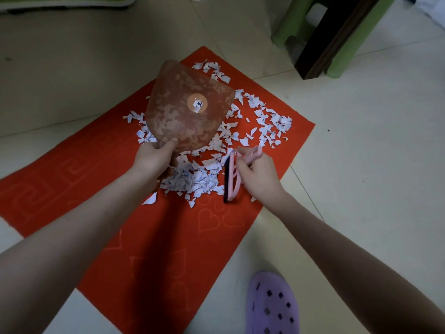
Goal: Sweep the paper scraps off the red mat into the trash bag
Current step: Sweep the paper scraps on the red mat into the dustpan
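Pull the torn white paper scraps (204, 175), heaped midway along the red embossed mat (168, 237) and strewn toward its far corner, leftward in short strokes, first laying the translucent brown plastic dustpan (187, 112) flat on the mat. Pinches the dustpan's near edge with the left hand (154, 159); clamps the pink dark-bristled brush (232, 177) in the curled right hand (261, 175).

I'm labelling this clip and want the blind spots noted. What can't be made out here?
- Out of the head view entirely: trash bag.
- Hazy through the tinted dustpan: paper scraps behind it.
- Motion-blurred: pink brush, its handle covered by the right hand.
- Too small to read: sticker print on the dustpan.
- Cut off by the left frame edge: red mat corner.
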Tool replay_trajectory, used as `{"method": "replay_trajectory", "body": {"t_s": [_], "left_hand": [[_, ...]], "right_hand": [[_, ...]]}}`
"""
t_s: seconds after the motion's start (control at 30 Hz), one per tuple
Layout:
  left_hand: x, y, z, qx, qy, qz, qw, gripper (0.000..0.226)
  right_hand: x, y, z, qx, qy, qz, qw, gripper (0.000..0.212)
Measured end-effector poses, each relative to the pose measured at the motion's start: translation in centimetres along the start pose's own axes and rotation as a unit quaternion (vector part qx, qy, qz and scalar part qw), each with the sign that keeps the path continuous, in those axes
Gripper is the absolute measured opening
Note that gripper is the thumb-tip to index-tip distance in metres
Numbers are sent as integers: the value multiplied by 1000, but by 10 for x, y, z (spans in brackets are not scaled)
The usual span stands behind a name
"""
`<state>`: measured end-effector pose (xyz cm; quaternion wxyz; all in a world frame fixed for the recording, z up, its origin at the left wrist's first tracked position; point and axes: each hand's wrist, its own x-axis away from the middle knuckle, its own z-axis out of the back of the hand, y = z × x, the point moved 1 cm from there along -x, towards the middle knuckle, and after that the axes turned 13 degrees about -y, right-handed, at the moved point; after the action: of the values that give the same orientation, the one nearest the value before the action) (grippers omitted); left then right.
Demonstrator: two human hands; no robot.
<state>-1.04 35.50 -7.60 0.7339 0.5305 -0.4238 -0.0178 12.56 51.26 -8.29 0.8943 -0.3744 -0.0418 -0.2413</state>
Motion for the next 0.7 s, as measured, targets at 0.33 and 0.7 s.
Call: {"method": "replay_trajectory", "body": {"t_s": [0.33,0.7], "left_hand": [[1,5,8,-12,15,-11,1000,33],[1,4,-3,2,5,-8,1000,32]], "right_hand": [[-2,37,46,116,73,-77,988,30],[0,11,9,-40,61,20,997,31]]}}
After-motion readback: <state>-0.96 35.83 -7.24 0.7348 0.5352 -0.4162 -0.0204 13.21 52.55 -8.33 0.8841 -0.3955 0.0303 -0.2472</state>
